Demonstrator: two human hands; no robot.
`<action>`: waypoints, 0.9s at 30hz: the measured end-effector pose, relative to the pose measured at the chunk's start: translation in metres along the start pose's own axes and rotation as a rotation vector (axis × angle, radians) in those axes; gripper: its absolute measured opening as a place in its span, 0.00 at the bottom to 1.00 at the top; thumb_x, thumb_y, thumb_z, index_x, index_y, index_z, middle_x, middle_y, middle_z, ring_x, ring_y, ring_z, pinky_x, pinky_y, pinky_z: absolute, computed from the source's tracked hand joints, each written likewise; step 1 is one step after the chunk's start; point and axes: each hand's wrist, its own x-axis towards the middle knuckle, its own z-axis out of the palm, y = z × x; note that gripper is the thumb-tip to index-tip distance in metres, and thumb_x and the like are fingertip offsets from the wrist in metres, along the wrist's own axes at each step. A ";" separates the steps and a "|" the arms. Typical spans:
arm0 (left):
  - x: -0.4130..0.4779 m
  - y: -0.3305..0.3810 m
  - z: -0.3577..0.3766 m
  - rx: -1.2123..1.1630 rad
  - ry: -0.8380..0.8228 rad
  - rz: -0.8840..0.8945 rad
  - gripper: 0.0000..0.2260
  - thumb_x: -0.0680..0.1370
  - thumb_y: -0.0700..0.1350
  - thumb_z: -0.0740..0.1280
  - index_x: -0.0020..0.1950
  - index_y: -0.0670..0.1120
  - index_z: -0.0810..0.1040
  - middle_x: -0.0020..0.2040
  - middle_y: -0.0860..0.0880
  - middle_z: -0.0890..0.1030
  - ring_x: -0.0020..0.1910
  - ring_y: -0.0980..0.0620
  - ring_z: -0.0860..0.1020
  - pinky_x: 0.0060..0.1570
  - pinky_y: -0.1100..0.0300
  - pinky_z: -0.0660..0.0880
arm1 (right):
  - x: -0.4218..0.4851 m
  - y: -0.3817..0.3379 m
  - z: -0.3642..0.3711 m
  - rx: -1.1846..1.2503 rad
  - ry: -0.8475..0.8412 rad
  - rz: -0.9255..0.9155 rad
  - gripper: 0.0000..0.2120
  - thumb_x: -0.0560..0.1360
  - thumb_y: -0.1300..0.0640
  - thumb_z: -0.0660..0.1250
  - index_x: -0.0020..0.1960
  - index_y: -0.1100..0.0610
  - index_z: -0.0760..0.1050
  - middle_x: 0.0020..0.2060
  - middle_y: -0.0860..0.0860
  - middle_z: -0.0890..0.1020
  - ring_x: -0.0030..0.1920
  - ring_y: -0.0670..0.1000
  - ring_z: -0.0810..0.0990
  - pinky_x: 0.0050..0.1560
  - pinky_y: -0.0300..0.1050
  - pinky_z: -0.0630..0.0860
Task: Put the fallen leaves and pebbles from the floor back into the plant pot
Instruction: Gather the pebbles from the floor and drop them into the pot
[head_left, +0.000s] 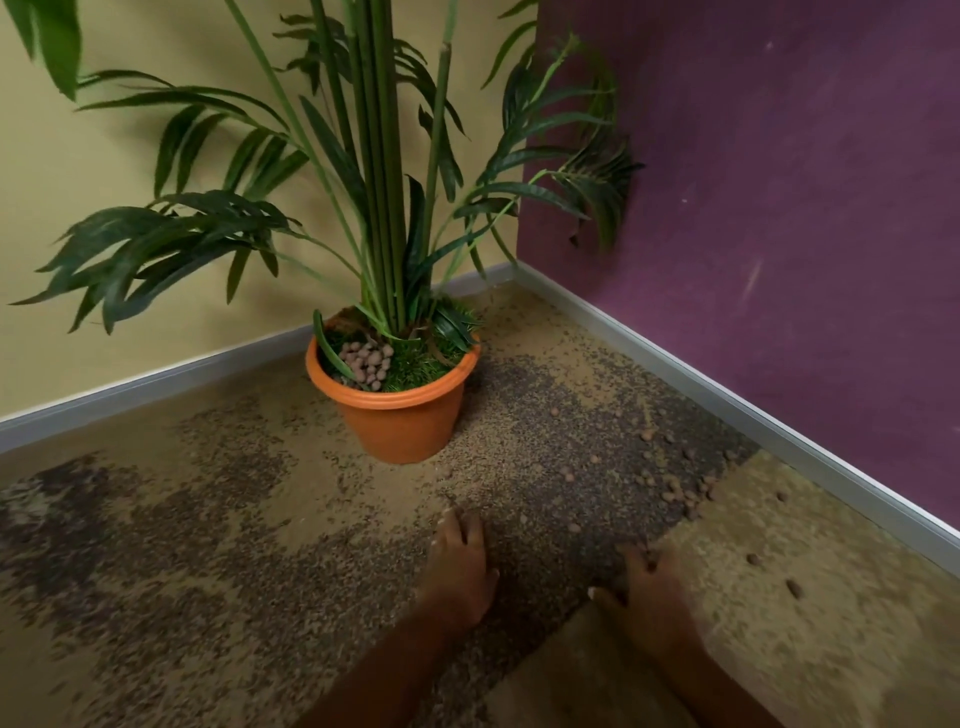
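Head view: pot (400, 415) stands upright in the far corner, centre of frame, with a clump of pebbles already inside at its near-left rim. Loose pebbles (675, 488) lie scattered on the carpet (208, 519) to the right of the pot, densest cluster near the right baseboard, far-right of both hands. A few strays sit on the lighter patch further right and near. No fallen leaves clearly visible on the floor.

Right hand (644, 592) is the nearer one: cluster lies just beyond and right of its fingertips. Left hand (460, 551) is closer to the pot, near-right of its base, with only single pebbles around it.

Both hands palm-down, low over the carpet, forearms coming in from the near edge. Left fingers together, slightly curled, tips at or on the carpet. Right fingers loosely curled, thumb out to the left; motion blur, can't tell if either holds a pebble.

Likely next: right hand reaches far-right to gather the cluster, then carries left to the pot.
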 end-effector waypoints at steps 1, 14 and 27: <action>0.000 0.001 0.003 0.027 -0.022 0.011 0.32 0.81 0.47 0.58 0.78 0.43 0.42 0.78 0.38 0.42 0.78 0.40 0.48 0.76 0.51 0.54 | 0.000 -0.001 0.001 0.042 -0.001 0.000 0.28 0.76 0.50 0.63 0.72 0.55 0.58 0.69 0.61 0.61 0.67 0.59 0.67 0.67 0.48 0.68; 0.037 -0.005 -0.022 -0.026 0.206 -0.077 0.31 0.79 0.47 0.62 0.77 0.42 0.50 0.77 0.39 0.52 0.76 0.40 0.57 0.74 0.51 0.60 | 0.039 -0.029 0.000 0.278 0.160 -0.084 0.12 0.76 0.67 0.60 0.58 0.60 0.75 0.57 0.60 0.76 0.55 0.56 0.77 0.56 0.45 0.72; 0.067 -0.027 -0.022 -0.244 0.188 0.028 0.29 0.79 0.45 0.62 0.78 0.43 0.54 0.79 0.45 0.54 0.78 0.49 0.54 0.76 0.59 0.51 | 0.103 -0.064 -0.015 0.121 0.014 -0.128 0.26 0.77 0.51 0.63 0.71 0.59 0.62 0.67 0.63 0.66 0.66 0.62 0.68 0.66 0.54 0.69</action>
